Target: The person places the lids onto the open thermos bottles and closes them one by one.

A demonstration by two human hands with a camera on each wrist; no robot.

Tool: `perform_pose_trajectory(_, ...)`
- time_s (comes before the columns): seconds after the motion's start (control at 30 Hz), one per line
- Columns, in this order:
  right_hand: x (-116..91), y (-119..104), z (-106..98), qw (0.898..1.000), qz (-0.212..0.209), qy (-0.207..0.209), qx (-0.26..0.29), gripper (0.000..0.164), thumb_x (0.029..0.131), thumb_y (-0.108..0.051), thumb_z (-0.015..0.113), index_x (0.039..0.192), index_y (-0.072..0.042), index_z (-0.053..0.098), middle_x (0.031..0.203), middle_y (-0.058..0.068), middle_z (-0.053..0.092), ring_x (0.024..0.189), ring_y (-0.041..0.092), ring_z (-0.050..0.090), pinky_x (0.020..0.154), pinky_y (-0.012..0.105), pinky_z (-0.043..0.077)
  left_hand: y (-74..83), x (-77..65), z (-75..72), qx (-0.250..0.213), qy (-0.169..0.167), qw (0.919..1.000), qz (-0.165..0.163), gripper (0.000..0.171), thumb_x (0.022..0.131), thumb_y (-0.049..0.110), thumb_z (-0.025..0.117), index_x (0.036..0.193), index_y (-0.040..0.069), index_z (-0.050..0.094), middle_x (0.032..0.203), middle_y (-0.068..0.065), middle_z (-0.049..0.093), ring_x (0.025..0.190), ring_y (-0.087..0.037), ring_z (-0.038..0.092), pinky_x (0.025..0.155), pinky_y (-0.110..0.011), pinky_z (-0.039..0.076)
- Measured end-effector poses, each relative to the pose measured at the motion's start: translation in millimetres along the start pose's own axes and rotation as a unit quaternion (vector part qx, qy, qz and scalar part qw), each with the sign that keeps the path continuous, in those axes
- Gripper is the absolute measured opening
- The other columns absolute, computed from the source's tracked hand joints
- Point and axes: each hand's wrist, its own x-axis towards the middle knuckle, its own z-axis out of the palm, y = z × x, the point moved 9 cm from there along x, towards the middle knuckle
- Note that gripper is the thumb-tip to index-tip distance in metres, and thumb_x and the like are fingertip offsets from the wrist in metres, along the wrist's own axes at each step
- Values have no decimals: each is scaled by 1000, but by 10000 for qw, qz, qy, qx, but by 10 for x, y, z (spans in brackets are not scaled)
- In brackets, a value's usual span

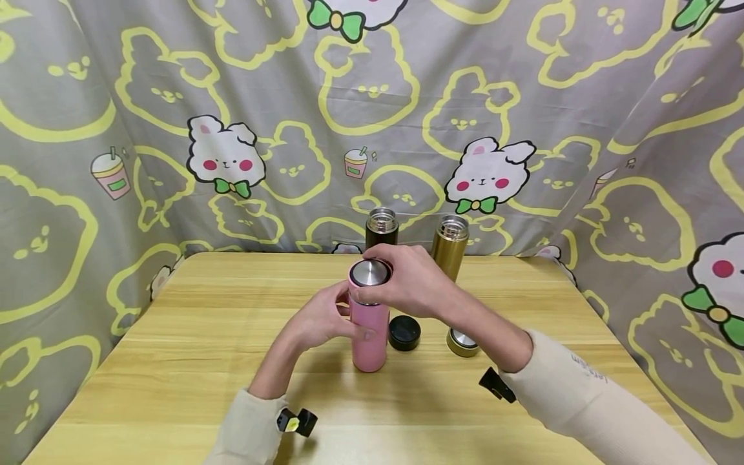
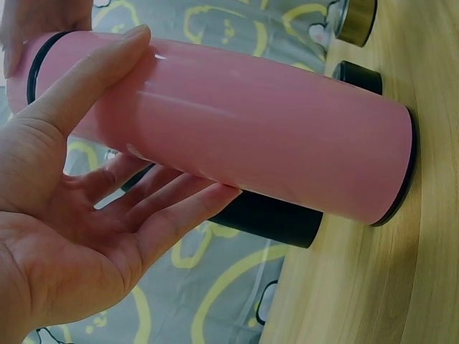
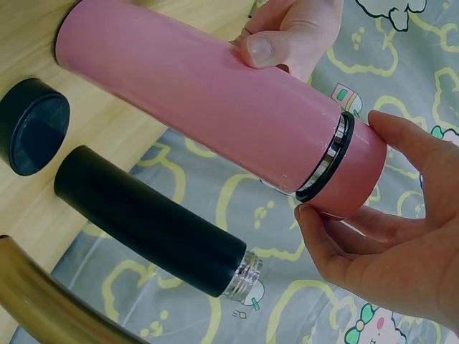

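Note:
A pink thermos (image 1: 370, 352) stands upright on the table. My left hand (image 1: 320, 318) holds its body, thumb on one side and fingers on the other. From above, my right hand (image 1: 414, 284) grips the pink lid (image 3: 358, 172), which has a silver top disc. Between lid and body, a black ring and a strip of bare metal show in the right wrist view. Behind the thermos is a black thermos (image 3: 150, 222) without its lid, its metal neck exposed. To its right stands a lidless gold thermos (image 1: 449, 252), partly hidden by my right hand.
A black lid (image 1: 404, 333) lies on the wooden table (image 1: 232, 310) just right of the pink thermos. Farther right is a gold lid (image 1: 462, 343), under my right forearm. A grey patterned curtain (image 1: 279, 194) hangs behind and at both sides.

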Motion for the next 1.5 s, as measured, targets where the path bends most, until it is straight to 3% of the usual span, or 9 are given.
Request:
perform_pose_trajectory(0.3,1,19,15,10000,-49,57,23,54,80,-44,83,123,-15,69,100,-3,74,92,16,67,76,31,55,18,-7,6,-35,12,10000,58,77,71,28,92,138,29,55,127,1,65,114,-23,62,89,-37,56)
perform_pose_trajectory(0.63,-2,36,23,9996,137,151,181,49,76,-44,87,110,-16,67,91,-4,71,84,13,66,69,27,55,7,-20,-7,-84,-13,10000,50,77,72,26,92,140,28,54,130,0,64,116,-24,62,90,-38,56)
perform_pose_trajectory(1.13,-5,16,21,9995,107,290,-105,55,75,-50,87,107,-14,61,93,0,64,84,14,61,66,26,53,-8,-4,-1,-162,-11,9999,-51,77,71,27,93,139,29,55,132,0,62,116,-26,62,90,-40,56)
perform_pose_trajectory(1.5,-28,-49,-22,9992,-13,-304,-267,72,85,-46,79,141,-10,52,110,3,67,100,19,63,83,34,54,-14,-1,2,-113,11,9999,-56,75,70,27,93,136,25,57,126,-2,65,114,-25,63,88,-39,56)
